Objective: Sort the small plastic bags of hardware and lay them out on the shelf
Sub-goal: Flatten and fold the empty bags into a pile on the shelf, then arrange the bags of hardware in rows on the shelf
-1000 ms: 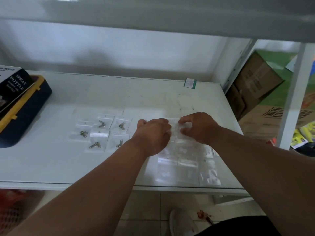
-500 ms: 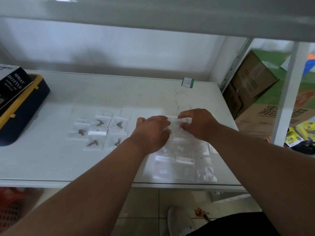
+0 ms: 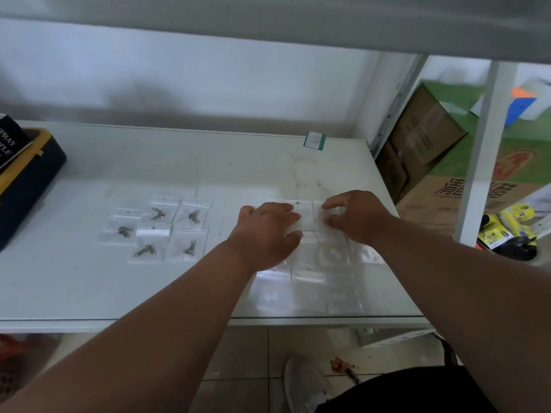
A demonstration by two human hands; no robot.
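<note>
Both of my hands have edged a little farther back on the shelf [image 3: 208, 162] since a moment ago, carrying the clear bag [image 3: 308, 217] with them; my left hand [image 3: 267, 234] lies knuckles up with its fingers curled onto the bag's left edge, and my right hand [image 3: 356, 217] pinches the right edge between thumb and fingertips, so each grip is narrow and holding that one bag; it sits at the far end of the cluster of clear bags with pale round pieces [image 3: 310, 281], which spreads from under my hands toward the front lip of the shelf; whether the held bag is lifted or flat on the others I cannot tell; well to the left lie five bags of metal hardware [image 3: 158, 229], set close in two rough rows; at the far left edge a dark case with yellow trim [image 3: 32, 180] carries a black box [image 3: 12, 144]; a small green-edged label [image 3: 315, 140] lies near the back; cardboard boxes [image 3: 423, 138] stand beyond the shelf post [image 3: 489, 144] to the right.
</note>
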